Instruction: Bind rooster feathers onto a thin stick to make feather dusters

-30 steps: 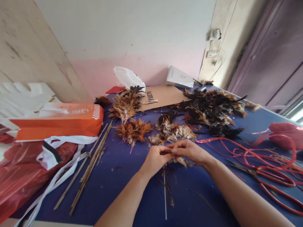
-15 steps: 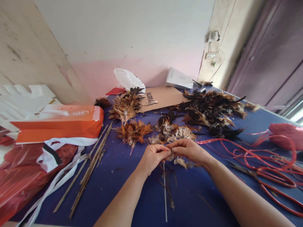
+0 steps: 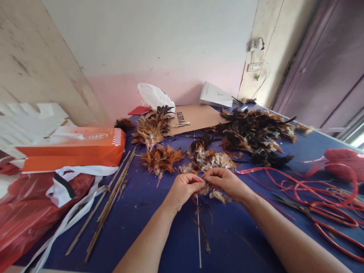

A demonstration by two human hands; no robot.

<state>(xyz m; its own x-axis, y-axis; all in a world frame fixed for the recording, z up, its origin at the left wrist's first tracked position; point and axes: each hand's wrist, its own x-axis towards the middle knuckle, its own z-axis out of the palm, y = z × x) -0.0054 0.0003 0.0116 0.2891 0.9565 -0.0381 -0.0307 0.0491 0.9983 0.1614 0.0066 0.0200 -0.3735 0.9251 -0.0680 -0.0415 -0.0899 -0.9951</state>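
My left hand [image 3: 184, 189] is closed in a pinch, thumb against forefinger. Its tips meet those of my right hand [image 3: 223, 181], which is pinched too. A small pale-brown feather [image 3: 206, 186] shows between the fingertips, mostly covered by them. Just beyond lies a heap of white, brown and black feathers [image 3: 210, 158]. Loose fluffy feathers [image 3: 218, 196] rest below my right hand, and thin dark feathers [image 3: 205, 237] lie nearer on the blue table [image 3: 236, 242]. To the left of the heap is a tied bunch of orange-brown feathers [image 3: 162, 157].
Scissors with red handles [image 3: 321, 212] and tangled red plastic ribbon [image 3: 295, 185] lie at the right. Thin sticks [image 3: 110, 206] and an orange bag [image 3: 74, 153] are at the left. Behind are a larger feather pile [image 3: 253, 132], cardboard [image 3: 199, 115] and a white box [image 3: 216, 94].
My right hand has drawn slightly right, and its fingertips sit a little farther from the left ones. The left hand stays nearly in place; the whole view has shifted very slightly.
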